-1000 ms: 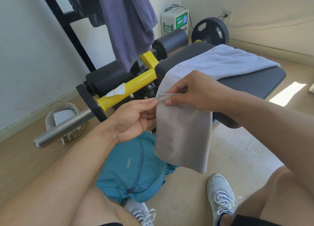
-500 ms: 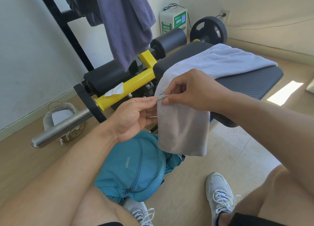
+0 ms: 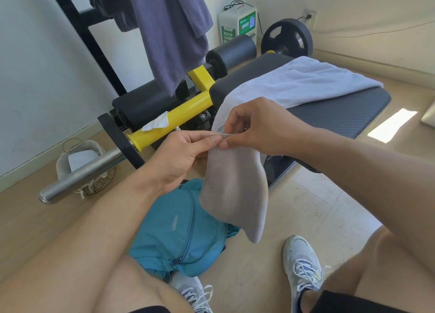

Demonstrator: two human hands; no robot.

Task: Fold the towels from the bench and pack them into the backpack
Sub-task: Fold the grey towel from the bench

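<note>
Folding is in hand: left hand (image 3: 179,157) and right hand (image 3: 254,126) both pinch the towel (image 3: 235,185) hem at the bench (image 3: 329,115) near end; next, align corners.

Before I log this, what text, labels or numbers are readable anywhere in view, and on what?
"30分钟" reads on the white-and-green box by the wall; the line under it is cut off by the black roller pad.
The QR code and the small green header text on that box are too small to read.
The small white brand print on the teal backpack is too blurred to read.
Nothing else carries text.
</note>
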